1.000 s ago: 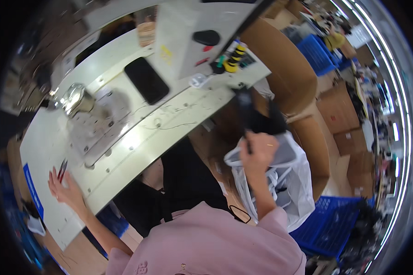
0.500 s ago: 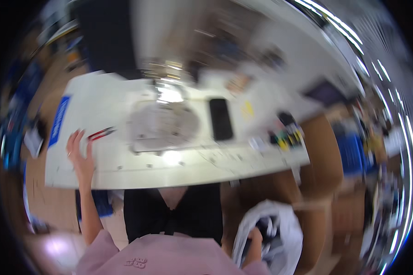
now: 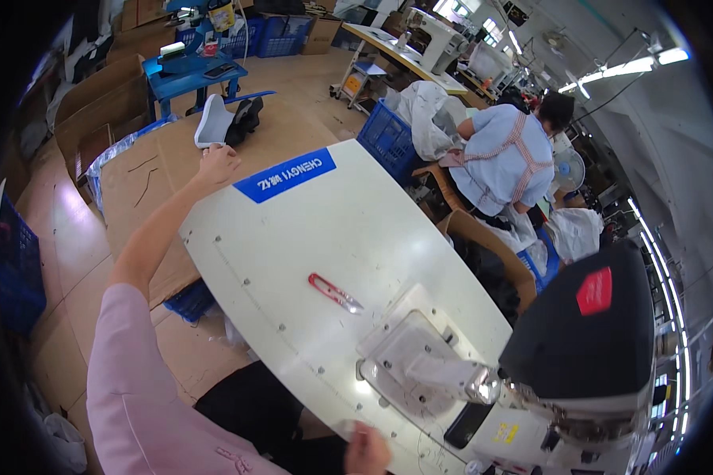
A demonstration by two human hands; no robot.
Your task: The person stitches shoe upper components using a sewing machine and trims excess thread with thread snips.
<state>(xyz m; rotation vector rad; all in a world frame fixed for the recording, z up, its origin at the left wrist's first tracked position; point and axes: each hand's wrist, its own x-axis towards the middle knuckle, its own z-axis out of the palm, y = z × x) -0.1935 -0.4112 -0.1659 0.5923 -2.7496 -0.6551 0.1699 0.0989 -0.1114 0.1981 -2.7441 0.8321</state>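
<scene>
My left hand point(image 3: 218, 168) reaches past the far left corner of the white machine table point(image 3: 356, 214). Its fingers are bent at the near end of a white-and-grey shoe piece point(image 3: 212, 123) on a cardboard sheet point(image 3: 285, 131). Against that piece lies a dark shoe part point(image 3: 248, 116). My right hand point(image 3: 367, 450) is blurred at the table's near edge, fingers curled, and whatever it might hold is unclear. Red-handled thread snips point(image 3: 334, 293) lie on the table beside the metal bed of a sewing machine point(image 3: 451, 376).
The sewing machine's black head point(image 3: 578, 340) rises at the right, with a dark phone point(image 3: 467, 425) below it. Beyond the table a co-worker in a light blue shirt point(image 3: 503, 158) sits near a blue crate point(image 3: 390, 141). A blue stool point(image 3: 190, 75) stands at the far left.
The view has swung left. My left hand has moved off the tabletop to the shoe piece on the cardboard. My right hand has left the white plastic bag and is at the table edge.
</scene>
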